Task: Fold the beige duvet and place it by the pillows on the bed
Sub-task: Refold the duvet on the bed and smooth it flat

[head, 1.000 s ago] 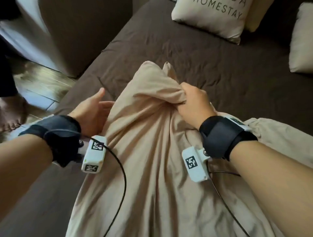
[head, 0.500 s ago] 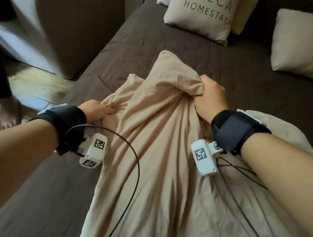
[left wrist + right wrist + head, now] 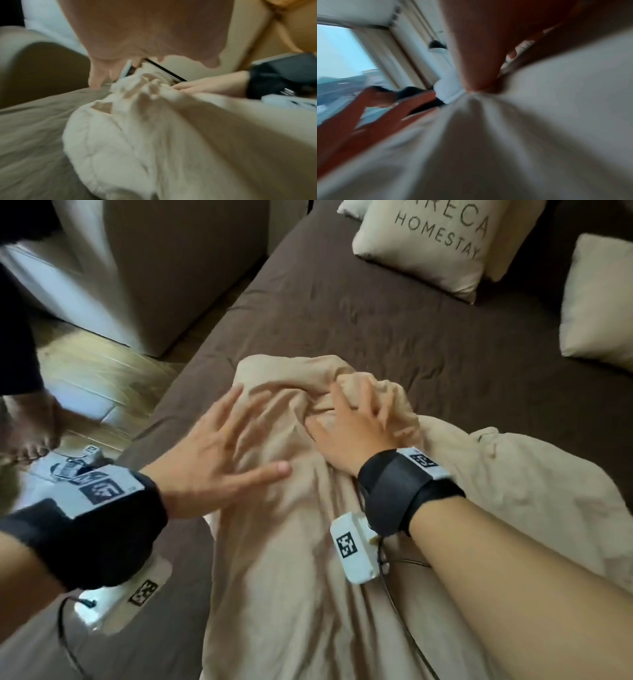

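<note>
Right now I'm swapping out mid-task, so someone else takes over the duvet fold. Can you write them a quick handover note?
Left hand: open, fingers spread flat on the crumpled beige fabric duvet.
Right hand: open, fingers splayed, pressing the bunched far end; no grip.
The duvet lies in a long rumpled strip on the brown bed sheet, short of the cream printed pillow.
Done: roughly gathered lengthwise.
Left: fold neatly, move beside the pillows.

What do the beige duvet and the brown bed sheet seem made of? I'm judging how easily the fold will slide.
Beige duvet: soft matte woven cloth, probably cotton or a blend; fine creases, limp bunching. Brown bed sheet: matte woven fabric, likely similar; shallow wrinkles, no sheen.
</note>
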Motion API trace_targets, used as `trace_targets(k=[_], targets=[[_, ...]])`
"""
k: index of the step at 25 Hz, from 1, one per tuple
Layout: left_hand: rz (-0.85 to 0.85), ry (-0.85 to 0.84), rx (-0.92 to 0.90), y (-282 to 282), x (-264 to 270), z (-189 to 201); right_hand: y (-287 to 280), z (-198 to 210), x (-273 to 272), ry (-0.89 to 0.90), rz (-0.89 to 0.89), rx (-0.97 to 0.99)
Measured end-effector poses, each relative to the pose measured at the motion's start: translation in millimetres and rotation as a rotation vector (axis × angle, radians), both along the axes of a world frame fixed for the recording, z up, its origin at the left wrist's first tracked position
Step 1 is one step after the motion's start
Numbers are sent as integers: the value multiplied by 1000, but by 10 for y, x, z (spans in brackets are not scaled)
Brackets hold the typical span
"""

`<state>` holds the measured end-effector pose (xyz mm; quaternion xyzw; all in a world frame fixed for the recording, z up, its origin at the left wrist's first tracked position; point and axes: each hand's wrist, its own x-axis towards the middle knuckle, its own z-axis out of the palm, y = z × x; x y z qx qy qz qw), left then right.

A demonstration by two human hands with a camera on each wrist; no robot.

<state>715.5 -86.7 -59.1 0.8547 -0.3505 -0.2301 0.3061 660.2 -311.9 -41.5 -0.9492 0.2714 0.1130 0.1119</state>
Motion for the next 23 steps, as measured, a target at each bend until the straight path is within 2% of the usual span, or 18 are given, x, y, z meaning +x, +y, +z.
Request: trace_targets(k=[1, 2, 3, 5, 6, 8, 9, 10, 11, 13, 14, 16, 19, 21, 23], targets=[[-216, -61, 215, -87, -84, -69, -79, -109, -138, 124, -7, 130], [-350, -106, 400, -179, -108, -129, -157, -192, -258, 167, -3, 270], [-418, -136, 531, -278, -109, -157, -276, -210, -400, 117, 10, 383], [-505, -198, 576, -478, -84, -51, -566, -44, -664, -131, 24, 464], [-538, -347, 550, -652, -80, 39, -806, 52, -863, -247, 1, 397], [-367, -462, 497, -1035, -257, 345, -1408, 188, -1308, -351, -128, 166], [-276, -466, 474, -1248, -409, 477, -1722, 201, -1548, -348, -248, 61], [-259, -475, 455, -1516, -555, 567, -2052, 209, -1793, -328, -362, -17], [-318, -447, 502, -1806, -747, 564, -2348, 197, -1998, -312, -460, -68], [-442, -329, 690, -2232, -1040, 371, -2808, 162, -2211, -320, -546, -180], [-416, -252, 783, -2335, -1089, 226, -2993, 153, -2252, -301, -558, -225], [-307, -148, 897, -2478, -1046, -143, -3391, 32, -2325, -212, -566, -205], [-279, -79, 945, -2663, -916, -406, -3751, -556, -2285, 73, -553, -124], [-276, -61, 963, -2755, -890, -469, -3876, -818, -2215, 17, -508, -97], [-283, -63, 970, -2833, -886, -513, -4152, -706, -2386, -158, -608, -144]])
